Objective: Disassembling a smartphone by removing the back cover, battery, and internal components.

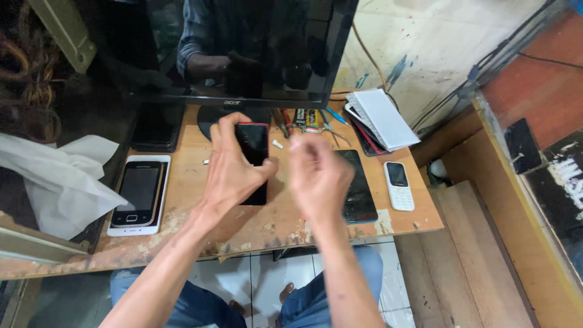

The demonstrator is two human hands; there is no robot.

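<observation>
**Red-edged phone upright in the left hand, right hand just beside it**

The left hand has its fingers wrapped around a red-rimmed smartphone, glossy dark glass facing the camera, long axis running away from the person, above the worn wooden bench. The right hand hovers just to the phone's right, blurred; its fingers look loosely curled, whether pinching anything I cannot tell. A black tablet-like slab lies under that hand, a white keypad phone further right, a white-framed smartphone well to the left
</observation>
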